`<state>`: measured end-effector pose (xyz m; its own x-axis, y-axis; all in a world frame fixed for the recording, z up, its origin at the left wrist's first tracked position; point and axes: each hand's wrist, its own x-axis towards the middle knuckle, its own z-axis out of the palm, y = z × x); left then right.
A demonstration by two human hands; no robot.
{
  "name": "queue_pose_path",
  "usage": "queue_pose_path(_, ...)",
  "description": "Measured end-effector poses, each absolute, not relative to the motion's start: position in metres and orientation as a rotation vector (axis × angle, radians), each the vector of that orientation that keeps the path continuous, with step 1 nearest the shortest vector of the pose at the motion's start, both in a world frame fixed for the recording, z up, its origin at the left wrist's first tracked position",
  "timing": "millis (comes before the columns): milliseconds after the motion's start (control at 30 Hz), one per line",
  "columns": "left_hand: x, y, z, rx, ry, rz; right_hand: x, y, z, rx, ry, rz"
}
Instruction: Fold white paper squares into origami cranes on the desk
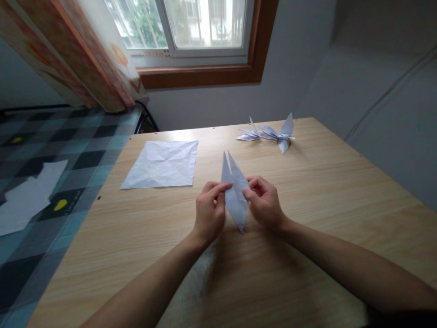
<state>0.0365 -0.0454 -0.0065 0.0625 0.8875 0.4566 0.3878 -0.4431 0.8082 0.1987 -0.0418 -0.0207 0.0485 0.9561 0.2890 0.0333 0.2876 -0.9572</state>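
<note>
A folded white paper, shaped like a long diamond with two separate points at its far end, is held above the table between both hands. My left hand pinches its left edge, the index finger lying across the paper's face. On the opposite edge, my right hand grips the paper between thumb and curled fingers. The single lower point of the paper faces me. Parts of both side edges are hidden behind the fingers.
A creased square paper sheet lies at the left of the wooden table. Several folded paper pieces rest near the back edge. More white paper lies on a checked bed cover to the left. Beyond is a window.
</note>
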Motion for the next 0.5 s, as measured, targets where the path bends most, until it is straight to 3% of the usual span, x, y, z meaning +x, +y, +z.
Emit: queue_pose_path(500, 0.035, -0.033, -0.020, 1.294, 1.170, 1.388, 0.200, -0.035, -0.018, -0.996, -1.079, 1.239)
